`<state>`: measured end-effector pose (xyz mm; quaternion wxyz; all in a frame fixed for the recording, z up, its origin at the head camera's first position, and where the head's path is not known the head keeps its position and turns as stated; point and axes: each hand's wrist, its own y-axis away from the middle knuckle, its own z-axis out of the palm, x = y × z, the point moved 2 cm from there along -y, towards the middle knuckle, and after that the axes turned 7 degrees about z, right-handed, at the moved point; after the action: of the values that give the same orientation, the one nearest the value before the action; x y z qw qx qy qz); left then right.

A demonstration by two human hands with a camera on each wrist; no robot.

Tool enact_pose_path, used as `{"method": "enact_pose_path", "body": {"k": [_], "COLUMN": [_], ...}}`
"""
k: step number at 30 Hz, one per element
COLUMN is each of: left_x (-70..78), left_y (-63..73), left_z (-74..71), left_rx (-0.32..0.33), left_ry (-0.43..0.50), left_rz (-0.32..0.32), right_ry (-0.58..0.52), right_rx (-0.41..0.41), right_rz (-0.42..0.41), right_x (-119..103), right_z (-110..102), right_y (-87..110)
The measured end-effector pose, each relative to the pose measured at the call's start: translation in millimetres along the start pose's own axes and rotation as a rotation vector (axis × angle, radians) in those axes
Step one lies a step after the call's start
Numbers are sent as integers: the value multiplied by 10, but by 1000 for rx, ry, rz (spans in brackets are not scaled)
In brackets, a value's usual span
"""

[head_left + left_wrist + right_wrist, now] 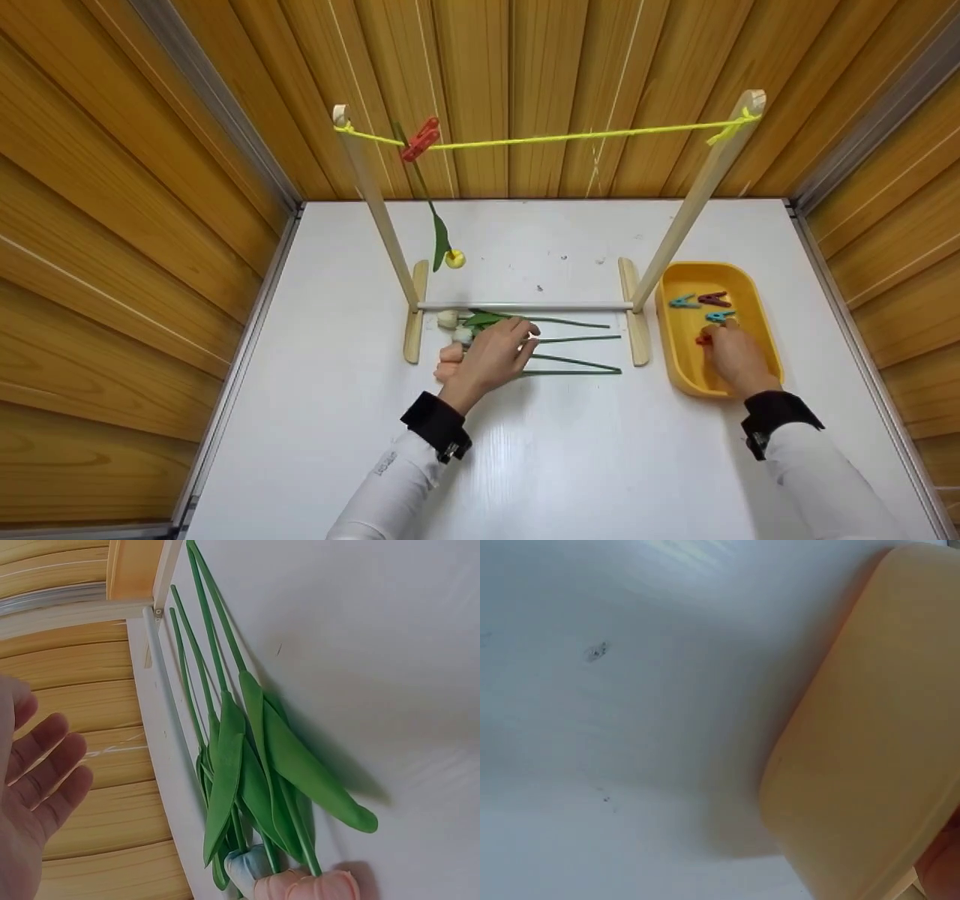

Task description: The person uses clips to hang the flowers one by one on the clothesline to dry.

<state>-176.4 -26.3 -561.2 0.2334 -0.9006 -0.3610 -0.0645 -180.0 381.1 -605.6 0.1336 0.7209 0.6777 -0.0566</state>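
Note:
Over several artificial tulips [577, 359] lying side by side on the table, my left hand [495, 352] hovers with fingers loosely bent and nothing in them. Their blooms point left: white [448, 319], pale blue [247, 862] and pink [322, 886]. My right hand [739, 360] reaches into a yellow tray [681, 375] and pinches a red clothespin [703, 339], mostly hidden by the fingers. Two blue clothespins, one of them [684, 301] at the left, and a dark red clothespin [714, 299] lie farther back in the tray.
A wooden frame [694, 202] with a yellow cord [540, 139] strung across its tops stands behind the tulips. Near the cord's left end, another red clothespin [421, 140] holds a yellow tulip [454, 259] upside down. Wood-panelled walls [510, 97] surround the white table [570, 465].

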Motion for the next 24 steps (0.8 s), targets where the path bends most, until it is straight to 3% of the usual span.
{"method": "enact_pose_path", "body": {"k": [4, 13, 19, 24], "left_x": [-3, -7, 26, 55], "left_y": [11, 43, 27, 19], "left_z": [23, 56, 86, 128], "left_rx": [-18, -58, -88, -105], "left_ry": [-15, -30, -45, -48], "left_rz": [10, 19, 27, 41], "right_ry": [18, 7, -34, -78], "right_rx": [34, -162, -233, -241], "right_rz": [-32, 5, 49, 108], "right_x": [-29, 148, 255, 294], "right_z": [3, -26, -14, -6], "right_y": [-4, -51, -76, -95]}}
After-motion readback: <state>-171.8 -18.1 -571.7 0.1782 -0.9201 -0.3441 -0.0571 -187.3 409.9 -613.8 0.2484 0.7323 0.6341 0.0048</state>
